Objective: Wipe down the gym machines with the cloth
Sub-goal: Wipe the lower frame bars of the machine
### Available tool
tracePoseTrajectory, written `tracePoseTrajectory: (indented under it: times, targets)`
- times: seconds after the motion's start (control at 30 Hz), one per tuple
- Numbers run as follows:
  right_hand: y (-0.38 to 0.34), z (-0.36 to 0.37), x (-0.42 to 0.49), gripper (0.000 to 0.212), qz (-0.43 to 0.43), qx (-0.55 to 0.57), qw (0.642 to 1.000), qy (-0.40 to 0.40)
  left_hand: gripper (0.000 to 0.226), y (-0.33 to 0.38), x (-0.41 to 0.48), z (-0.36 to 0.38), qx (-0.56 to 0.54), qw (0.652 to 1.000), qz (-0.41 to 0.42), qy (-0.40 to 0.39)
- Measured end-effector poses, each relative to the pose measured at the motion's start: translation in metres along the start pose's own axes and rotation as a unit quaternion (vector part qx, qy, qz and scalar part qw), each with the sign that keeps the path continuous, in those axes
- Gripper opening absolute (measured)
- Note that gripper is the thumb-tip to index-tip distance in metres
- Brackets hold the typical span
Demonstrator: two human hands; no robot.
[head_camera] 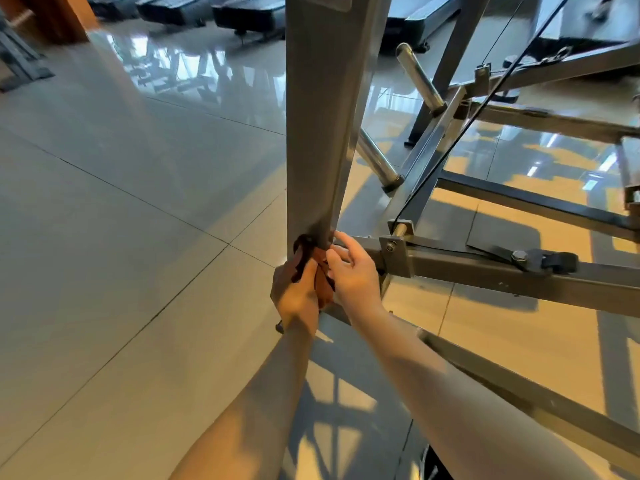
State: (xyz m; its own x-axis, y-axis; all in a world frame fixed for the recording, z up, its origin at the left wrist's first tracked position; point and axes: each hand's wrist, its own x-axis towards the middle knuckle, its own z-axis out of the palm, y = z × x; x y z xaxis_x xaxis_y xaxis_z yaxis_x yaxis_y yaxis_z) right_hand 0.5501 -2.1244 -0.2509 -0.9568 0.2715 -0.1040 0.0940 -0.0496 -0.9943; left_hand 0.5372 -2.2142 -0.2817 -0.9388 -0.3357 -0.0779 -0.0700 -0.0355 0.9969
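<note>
Grey steel post (318,133), head view. My left hand (296,292) has its fingers clamped on the brown cloth (320,271), pressed against the post's base. The fingers of my right hand (353,271) lie loosely apart, tips touching the post. I judge this the wiping step; next, rub upward firmly. Hands hide most of the cloth.

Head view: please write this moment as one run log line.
area: base of upright post | left hand: grips cloth against post | right hand: fingers at cloth, grip unclear
</note>
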Motion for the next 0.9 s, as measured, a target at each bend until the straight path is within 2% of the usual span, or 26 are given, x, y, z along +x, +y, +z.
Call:
tracePoseTrajectory:
  times: [0.03,0.13,0.17,0.27,0.33,0.5,0.63,0.7,0.8,0.87,0.9]
  targets:
    - [0.003,0.001,-0.001,0.041,0.007,-0.003,1.000,-0.007,0.006,-0.005,-0.002,-0.001,-0.021,0.999,-0.027,-0.009]
    - [0.012,0.001,-0.004,0.042,0.015,-0.026,1.000,-0.001,0.031,-0.019,-0.004,-0.005,-0.060,0.995,-0.077,-0.016]
    - [0.011,0.001,-0.003,0.044,0.011,-0.023,1.000,0.001,0.030,-0.019,-0.003,-0.004,-0.070,0.994,-0.077,-0.016]
    - [0.003,0.002,-0.001,0.053,-0.002,0.021,1.000,0.005,0.023,0.011,-0.007,0.005,-0.046,0.999,-0.003,-0.018]
    - [-0.004,0.005,0.003,0.050,-0.012,0.024,1.000,0.005,0.021,0.026,-0.007,0.007,-0.047,0.998,0.026,-0.027]
    - [-0.013,0.005,0.005,0.046,-0.011,0.015,1.000,0.006,0.012,0.017,-0.001,0.001,-0.080,0.985,-0.071,-0.134]
    - [-0.019,0.006,0.001,0.033,-0.019,0.002,1.000,0.002,0.010,0.002,0.004,-0.006,-0.088,0.993,-0.055,-0.058]
    - [-0.023,0.008,-0.001,0.029,-0.016,-0.002,1.000,0.008,0.009,0.007,0.002,-0.009,-0.054,0.995,-0.047,-0.064]
    - [-0.028,0.009,0.000,0.026,-0.007,-0.009,1.000,0.017,0.025,0.021,0.004,-0.008,-0.072,0.984,-0.087,-0.140]
    - [-0.029,0.008,0.003,0.024,-0.005,-0.010,1.000,0.021,0.018,0.022,0.008,-0.003,-0.049,0.987,-0.061,-0.143]
    - [-0.028,0.008,0.004,0.024,-0.005,-0.011,1.000,0.024,0.013,0.018,0.010,-0.001,-0.040,0.991,-0.045,-0.119]
